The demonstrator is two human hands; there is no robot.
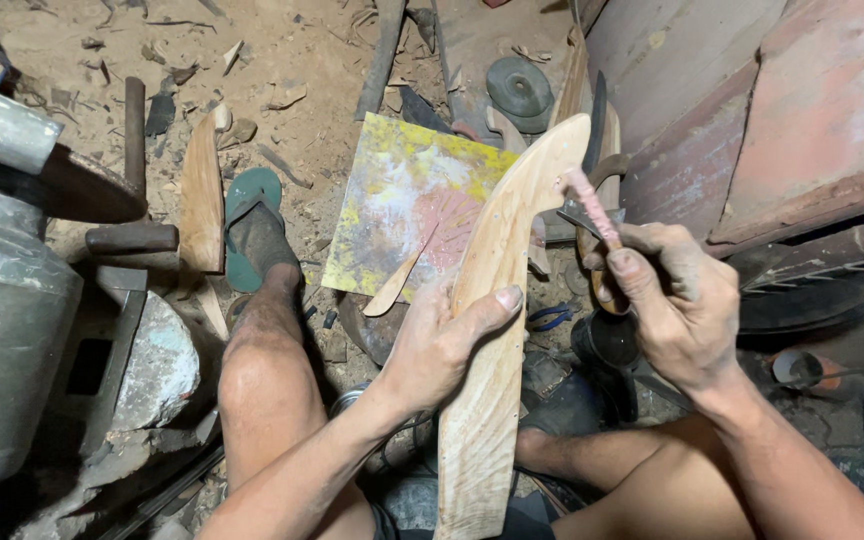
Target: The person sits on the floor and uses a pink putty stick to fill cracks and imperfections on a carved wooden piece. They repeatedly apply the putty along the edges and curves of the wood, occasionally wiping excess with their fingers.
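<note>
My left hand [444,340] grips a long curved piece of pale carved wood [497,300] around its middle, holding it upright and tilted toward the upper right. My right hand [674,300] holds a thin pinkish stick-like tool [592,208] whose tip touches the wood near its upper end. Both my bare legs show below; my left foot wears a green sandal [249,228] on the dirt floor.
A yellow stained board [392,185] lies on the ground behind the wood. More shaped wood pieces [202,195], a hammer-like iron tool [134,170], a grinding disc [519,88], a grey machine [2,300] at left and a rusty metal wall [802,120] at right surround me.
</note>
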